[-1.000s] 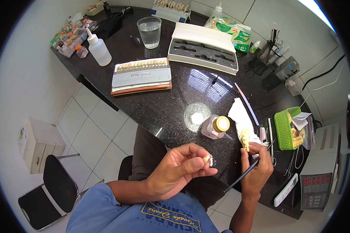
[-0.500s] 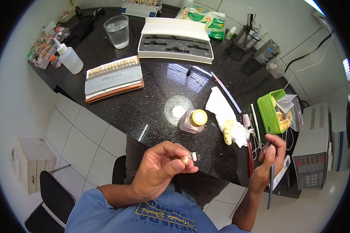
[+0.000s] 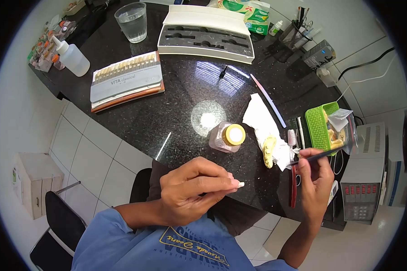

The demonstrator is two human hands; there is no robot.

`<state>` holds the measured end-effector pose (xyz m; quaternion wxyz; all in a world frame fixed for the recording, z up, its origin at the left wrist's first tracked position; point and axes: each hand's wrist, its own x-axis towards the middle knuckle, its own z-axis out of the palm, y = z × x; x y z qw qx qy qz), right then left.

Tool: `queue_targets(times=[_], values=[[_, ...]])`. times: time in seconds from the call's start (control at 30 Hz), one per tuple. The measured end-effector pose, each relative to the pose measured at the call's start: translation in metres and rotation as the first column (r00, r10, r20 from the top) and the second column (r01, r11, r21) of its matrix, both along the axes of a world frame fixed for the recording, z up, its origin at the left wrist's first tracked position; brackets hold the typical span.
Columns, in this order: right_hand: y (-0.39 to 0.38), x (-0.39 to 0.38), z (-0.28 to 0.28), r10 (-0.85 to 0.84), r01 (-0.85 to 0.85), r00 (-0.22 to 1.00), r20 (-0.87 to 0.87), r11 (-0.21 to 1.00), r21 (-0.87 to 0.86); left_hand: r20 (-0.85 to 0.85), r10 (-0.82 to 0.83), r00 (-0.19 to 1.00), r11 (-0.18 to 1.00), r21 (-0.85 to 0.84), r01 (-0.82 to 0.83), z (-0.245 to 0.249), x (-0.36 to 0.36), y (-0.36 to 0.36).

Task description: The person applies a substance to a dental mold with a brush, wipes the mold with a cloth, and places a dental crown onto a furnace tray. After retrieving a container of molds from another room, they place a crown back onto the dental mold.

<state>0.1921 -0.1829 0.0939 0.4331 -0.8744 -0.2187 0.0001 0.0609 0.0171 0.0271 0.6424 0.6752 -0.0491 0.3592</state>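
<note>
One jar (image 3: 227, 137) stands near left fingers (image 3: 212, 183) pinching a white piece (image 3: 241, 184) — tissue (image 3: 262, 123) near right fingers (image 3: 306, 173) gripping a stick (image 3: 319, 156).

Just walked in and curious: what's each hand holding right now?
Left hand: closed, pinching a small white piece.
Right hand: closed, holding a slim dark tool.

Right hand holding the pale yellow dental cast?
No, the right hand holds a slim dark tool, while the pale yellow dental cast lies apart from it.
</note>
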Motion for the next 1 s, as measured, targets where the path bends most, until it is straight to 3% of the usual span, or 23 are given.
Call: queue_targets(times=[0.07,0.33,0.67,0.8,0.87,0.9,0.97,1.0], values=[[0.005,-0.003,0.006,-0.004,-0.014,0.995,-0.097,0.984,-0.176,0.039,0.006,0.999,0.995,0.099,-0.01,0.0,0.002,0.001],[0.006,-0.006,-0.005,0.089,-0.093,0.996,-0.032,0.892,-0.442,0.081,0.009,0.997,0.982,0.188,-0.024,0.003,0.006,0.002],[-0.005,-0.014,-0.011,0.129,-0.076,0.988,0.091,0.895,-0.441,0.116,-0.015,0.993,0.967,0.253,-0.015,0.012,0.009,-0.013],[-0.016,-0.029,-0.008,0.017,0.044,0.97,0.243,0.969,-0.243,0.158,-0.041,0.987,0.964,0.264,-0.002,0.015,0.016,-0.029],[-0.03,-0.045,-0.011,-0.064,0.067,0.995,0.07,0.997,-0.038,0.127,-0.058,0.99,0.98,0.196,0.033,0.018,0.018,-0.042],[-0.037,-0.052,-0.008,-0.063,0.063,0.998,0.005,0.998,-0.022,0.133,-0.069,0.989,0.979,0.199,0.042,0.018,0.02,-0.049],[-0.045,-0.06,-0.018,-0.102,0.116,0.991,-0.089,0.977,0.179,0.014,-0.234,0.972,0.966,-0.106,0.234,0.017,0.024,-0.062],[-0.045,-0.065,-0.02,-0.13,0.162,0.983,-0.127,0.944,0.287,0.02,-0.249,0.968,0.963,-0.1,0.249,0.021,0.025,-0.07]])
